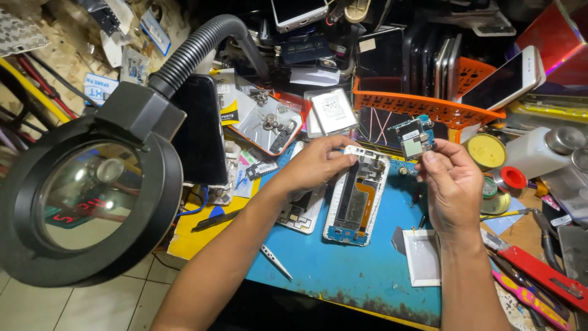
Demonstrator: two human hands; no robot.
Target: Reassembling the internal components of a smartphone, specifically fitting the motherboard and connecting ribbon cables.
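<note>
My left hand (315, 164) rests its fingertips on the top edge of an opened white phone frame (358, 196), which lies on the blue work mat (343, 270). My right hand (452, 184) holds a small blue circuit board (414, 136) with a metal shield up above the mat, pinched between thumb and fingers. The frame shows an orange flex cable and a blue board at its lower end.
A round black magnifier lamp (86, 196) on a ribbed hose fills the left. An orange basket (429, 101) of phones stands behind. A small white tray (422, 257), tweezers (275, 262), a second open frame (300, 211), tins and red-handled tools (539, 273) lie around.
</note>
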